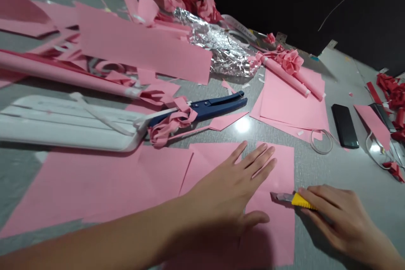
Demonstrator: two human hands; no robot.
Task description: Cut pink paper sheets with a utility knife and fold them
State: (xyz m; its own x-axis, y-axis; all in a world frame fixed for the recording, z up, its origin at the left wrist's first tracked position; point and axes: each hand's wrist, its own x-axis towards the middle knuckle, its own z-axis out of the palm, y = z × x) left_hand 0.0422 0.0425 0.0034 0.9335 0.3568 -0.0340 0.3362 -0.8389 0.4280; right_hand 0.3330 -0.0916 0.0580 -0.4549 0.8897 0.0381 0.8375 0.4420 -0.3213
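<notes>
Left grip (232, 183) lies atop pink paper (278, 223), right grip (340, 213) holding cutter (301, 201).

left grip (232, 181): flat on pink paper (280, 164) | right grip (338, 213): yellow cutter (302, 201), blade (284, 197) out

Pink paper (278, 171), smooth and matte, lies flat as I press on it, a faint crease running across its right-hand part, its right edge straight. A yellow utility knife (303, 201), which I grip at that edge, points leftward, its metal blade (284, 197) extended over the sheet; whether the tip touches, I cannot tell.
</notes>
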